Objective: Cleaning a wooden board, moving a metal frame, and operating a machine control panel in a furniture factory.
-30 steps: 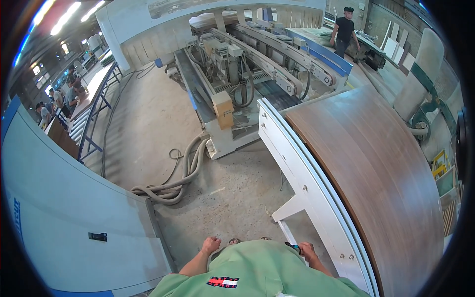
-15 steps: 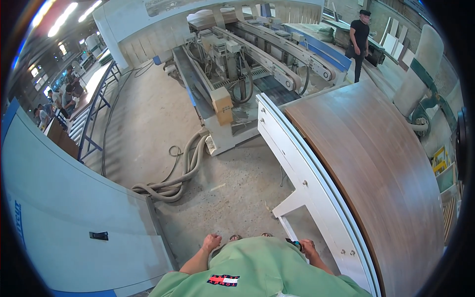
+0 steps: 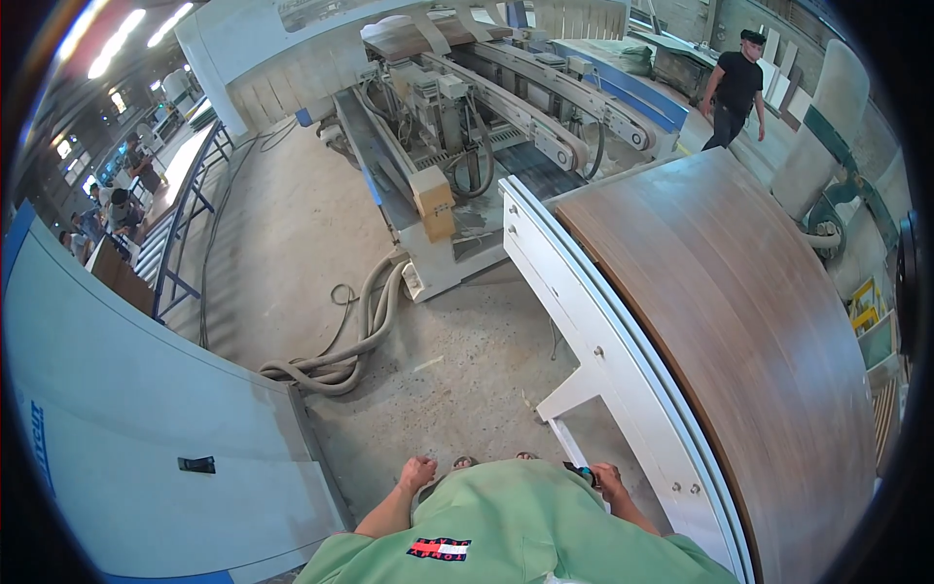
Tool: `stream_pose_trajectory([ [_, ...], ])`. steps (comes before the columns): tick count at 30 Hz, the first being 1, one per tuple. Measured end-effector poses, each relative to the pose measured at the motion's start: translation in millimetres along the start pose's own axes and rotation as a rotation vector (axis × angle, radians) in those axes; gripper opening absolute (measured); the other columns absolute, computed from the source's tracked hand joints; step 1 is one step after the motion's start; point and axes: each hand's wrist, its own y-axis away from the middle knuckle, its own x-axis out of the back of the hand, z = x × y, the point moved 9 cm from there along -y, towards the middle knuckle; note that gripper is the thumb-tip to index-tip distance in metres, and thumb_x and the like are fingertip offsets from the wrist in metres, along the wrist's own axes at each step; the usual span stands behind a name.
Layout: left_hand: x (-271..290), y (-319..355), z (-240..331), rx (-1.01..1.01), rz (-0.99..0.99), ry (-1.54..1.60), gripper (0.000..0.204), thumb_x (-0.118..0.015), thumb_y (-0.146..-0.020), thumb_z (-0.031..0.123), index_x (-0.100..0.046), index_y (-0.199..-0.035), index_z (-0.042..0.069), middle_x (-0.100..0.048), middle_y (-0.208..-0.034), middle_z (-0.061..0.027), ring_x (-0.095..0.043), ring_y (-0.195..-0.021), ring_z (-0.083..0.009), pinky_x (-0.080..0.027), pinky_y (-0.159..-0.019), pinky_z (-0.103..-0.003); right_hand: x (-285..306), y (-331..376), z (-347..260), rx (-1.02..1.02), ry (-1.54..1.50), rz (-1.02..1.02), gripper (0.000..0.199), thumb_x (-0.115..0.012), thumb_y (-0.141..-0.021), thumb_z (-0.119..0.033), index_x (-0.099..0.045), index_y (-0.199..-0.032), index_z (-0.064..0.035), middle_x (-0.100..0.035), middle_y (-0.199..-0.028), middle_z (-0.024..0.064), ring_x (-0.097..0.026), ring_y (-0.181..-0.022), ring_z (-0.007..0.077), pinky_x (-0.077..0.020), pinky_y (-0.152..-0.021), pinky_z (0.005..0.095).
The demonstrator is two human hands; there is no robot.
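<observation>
My left hand [image 3: 418,474] hangs low in front of my body, its fingers loosely curled, and nothing sticks out of it. On the other side, my right hand [image 3: 609,479] is closed around a small black and teal object [image 3: 581,473], whose kind is too small to make out. That hand is beside the white frame [image 3: 623,389] of a table, apart from it. A wide wood-grain panel [image 3: 720,331] lies on this table to my right. Neither hand touches the panel.
Ahead stands a large machine with conveyor rails [image 3: 506,112]. Grey hoses [image 3: 336,370] lie on the floor before it. A pale blue cabinet [image 3: 146,419] is close on my left. Behind the panel a person in black [image 3: 736,92] is walking; others work by a roller conveyor [image 3: 175,224].
The person in black has moved right, behind the far end of the panel. My view has shifted slightly; both my hands stay low and keep about the same pose.
</observation>
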Motion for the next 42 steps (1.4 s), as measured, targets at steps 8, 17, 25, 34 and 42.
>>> stream_pose_trajectory([
  [8,-2,-1,1,-0.009,-0.004,0.011,0.034,-0.053,-0.08,0.028,-0.067,-0.096,0.001,-0.068,-0.079,-0.0094,-0.066,-0.069,-0.0178,-0.052,-0.069,-0.03,2,1,7,-0.033,-0.003,-0.004,0.023,-0.064,-0.074,-0.024,-0.064,-0.093,-0.01,-0.06,-0.079,0.0033,-0.058,-0.068,0.0179,-0.0502,-0.06,0.0351],
  [17,-3,-1,5,-0.02,-0.007,-0.049,0.034,-0.051,-0.081,0.028,-0.067,-0.094,0.001,-0.068,-0.079,-0.0098,-0.066,-0.069,-0.0182,-0.052,-0.069,-0.031,5,7,8,-0.03,-0.036,0.024,0.019,-0.064,-0.075,-0.023,-0.065,-0.089,-0.0101,-0.058,-0.077,0.0025,-0.057,-0.066,0.0171,-0.0485,-0.057,0.0339],
  [25,-1,-5,3,-0.026,-0.022,-0.034,0.035,-0.052,-0.08,0.028,-0.067,-0.093,-0.001,-0.068,-0.079,-0.0109,-0.066,-0.069,-0.0189,-0.052,-0.069,-0.031,2,12,11,-0.044,-0.056,0.045,0.019,-0.065,-0.075,-0.023,-0.065,-0.089,-0.0101,-0.059,-0.078,0.0027,-0.057,-0.069,0.0181,-0.0493,-0.06,0.0358],
  [34,-1,-9,0,-0.029,-0.024,-0.041,0.035,-0.052,-0.08,0.028,-0.067,-0.093,0.0,-0.068,-0.079,-0.0107,-0.066,-0.069,-0.0187,-0.052,-0.069,-0.031,-1,15,11,-0.083,-0.062,0.055,0.008,-0.064,-0.075,-0.019,-0.063,-0.08,-0.0127,-0.057,-0.075,-0.0005,-0.055,-0.07,0.0141,-0.0461,-0.065,0.035],
  [42,0,-7,3,-0.033,-0.01,-0.035,0.034,-0.053,-0.08,0.028,-0.067,-0.092,0.0,-0.068,-0.078,-0.0102,-0.066,-0.068,-0.0184,-0.052,-0.069,-0.031,-2,20,-3,-0.07,-0.059,0.04,0.006,-0.063,-0.074,-0.017,-0.06,-0.073,-0.0117,-0.053,-0.069,-0.0016,-0.051,-0.066,0.0126,-0.0437,-0.059,0.0329],
])
